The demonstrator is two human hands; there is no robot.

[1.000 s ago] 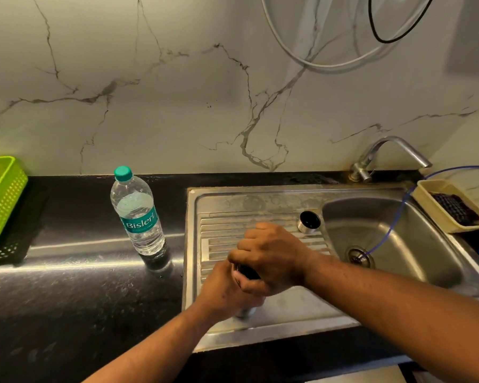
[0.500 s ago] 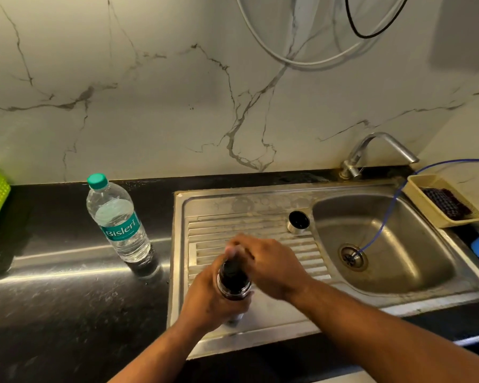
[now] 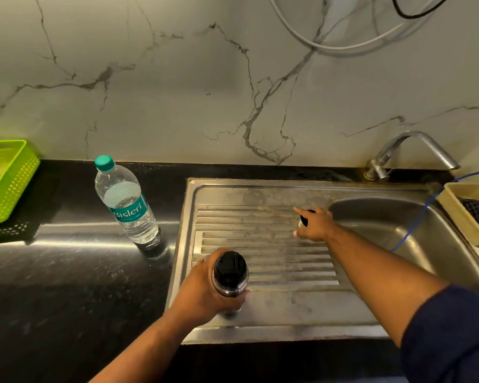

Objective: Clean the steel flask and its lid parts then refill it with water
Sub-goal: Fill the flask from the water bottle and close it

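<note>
Steel flask, black-capped, in left hand; bottle holds water.

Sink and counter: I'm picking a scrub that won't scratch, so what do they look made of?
Sink: stainless steel, brushed and dulled, judging by its grey metallic sheen, pressed drain ribs and pale water stains. Counter: probably polished black granite or similar stone. It is dark, speckled and mirrors a light streak, though a laminate cannot be excluded.
</note>
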